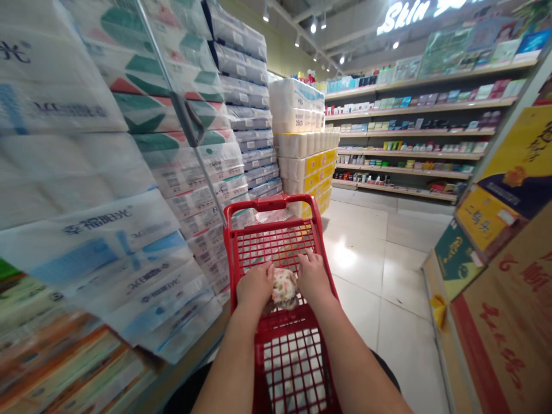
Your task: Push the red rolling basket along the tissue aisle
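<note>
A red plastic shopping cart [318, 218] with a grid body stands right in front of me. Inside it, between my hands, is a small bunched cloth item [284, 286] with a floral print on a cream ground; its exact kind is unclear. My left hand [255, 284] is closed against the item's left side, fingers curled at its edge. On the opposite side, my right hand [314, 275] has its fingers stretched forward and apart over the grid, its thumb side close to the cloth. Whether the right hand touches the cloth is hard to tell.
Tall stacks of wrapped tissue packs [129, 241] rise close on the left, with toilet roll packs [304, 164] farther ahead. Cardboard cartons [500, 339] border the right side. Pale floor tiles [357, 299] run between them towards shelves of cosmetics [414, 132].
</note>
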Motion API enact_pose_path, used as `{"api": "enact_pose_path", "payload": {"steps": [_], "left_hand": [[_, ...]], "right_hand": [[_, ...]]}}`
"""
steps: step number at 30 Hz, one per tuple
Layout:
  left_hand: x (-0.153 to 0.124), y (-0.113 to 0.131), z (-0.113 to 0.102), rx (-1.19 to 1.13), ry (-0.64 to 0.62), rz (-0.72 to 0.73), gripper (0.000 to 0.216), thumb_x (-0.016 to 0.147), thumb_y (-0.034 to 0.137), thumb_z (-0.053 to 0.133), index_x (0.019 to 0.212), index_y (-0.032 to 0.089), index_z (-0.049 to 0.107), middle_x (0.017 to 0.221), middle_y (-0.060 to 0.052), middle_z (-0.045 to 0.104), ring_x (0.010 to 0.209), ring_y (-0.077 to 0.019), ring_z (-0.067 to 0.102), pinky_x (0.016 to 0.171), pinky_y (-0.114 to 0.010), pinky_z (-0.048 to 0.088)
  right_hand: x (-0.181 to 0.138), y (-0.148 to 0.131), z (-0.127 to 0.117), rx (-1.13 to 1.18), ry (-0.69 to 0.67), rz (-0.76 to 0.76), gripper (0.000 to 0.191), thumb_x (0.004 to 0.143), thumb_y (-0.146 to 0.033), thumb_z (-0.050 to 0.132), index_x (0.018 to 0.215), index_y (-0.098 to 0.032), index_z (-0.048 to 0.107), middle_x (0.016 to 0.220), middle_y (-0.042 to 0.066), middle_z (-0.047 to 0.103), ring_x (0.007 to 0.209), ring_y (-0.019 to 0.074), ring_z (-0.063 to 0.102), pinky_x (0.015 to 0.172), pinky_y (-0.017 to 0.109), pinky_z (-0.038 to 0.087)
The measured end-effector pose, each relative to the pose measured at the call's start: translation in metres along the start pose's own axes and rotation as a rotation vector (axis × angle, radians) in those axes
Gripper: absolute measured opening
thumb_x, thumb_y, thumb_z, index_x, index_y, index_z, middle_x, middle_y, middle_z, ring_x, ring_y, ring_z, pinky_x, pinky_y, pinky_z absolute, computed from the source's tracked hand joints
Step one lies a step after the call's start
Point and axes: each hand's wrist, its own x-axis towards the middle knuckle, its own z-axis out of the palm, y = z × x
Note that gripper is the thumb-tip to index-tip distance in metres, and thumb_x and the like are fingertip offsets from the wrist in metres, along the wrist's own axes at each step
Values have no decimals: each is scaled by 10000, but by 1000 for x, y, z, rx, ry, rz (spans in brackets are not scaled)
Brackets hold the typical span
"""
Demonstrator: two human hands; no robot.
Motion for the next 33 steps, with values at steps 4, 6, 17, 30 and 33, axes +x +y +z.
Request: {"api": "enact_pose_path", "payload": {"steps": [4,6,17,30,33], "left_hand": [[-2,-1,-7,29,-14,-89,476,948,466,258,1212,316,625,986,-96,734,897,-256,682,731,-357,492],[-2,-1,-10,39,-8,-111,484,945,486,252,1216,329,621,972,-98,735,881,-270,686,721,-374,493],[-3,1,-6,68,-11,-53,466,954,460,253,1207,321,618,997,-81,730,908,-259,678,749,-380,502],[-35,25,-9,89,-116,309,577,894,460,462,1450,357,342,1562,-48,276,1415,-374,237,1060,-622,312],[-38,14,7,88,-197,427,588,886,326,490,1454,333,339,1555,-35,293,1437,-346,192,1100,-629,262]], "right_hand": [[-9,1,-13,-35,-78,-19,504,821,-219,552,1321,-277,527,1496,43,382,1405,328,183,1108,560,186],[-13,7,-19,-36,-212,-11,593,778,-166,558,1349,-314,492,1521,27,343,1423,348,143,1089,651,107],[-6,20,-12,-70,-363,17,901,703,1,510,1482,-365,246,1602,22,75,1463,295,17,1096,624,162],[-1,12,-7,-80,-334,-67,784,751,-80,603,1454,-321,352,1587,76,149,1449,364,37,1122,591,125],[0,12,-2,-75,-336,-84,759,778,-48,540,1474,-259,327,1583,111,133,1456,310,16,1157,498,107]]}}
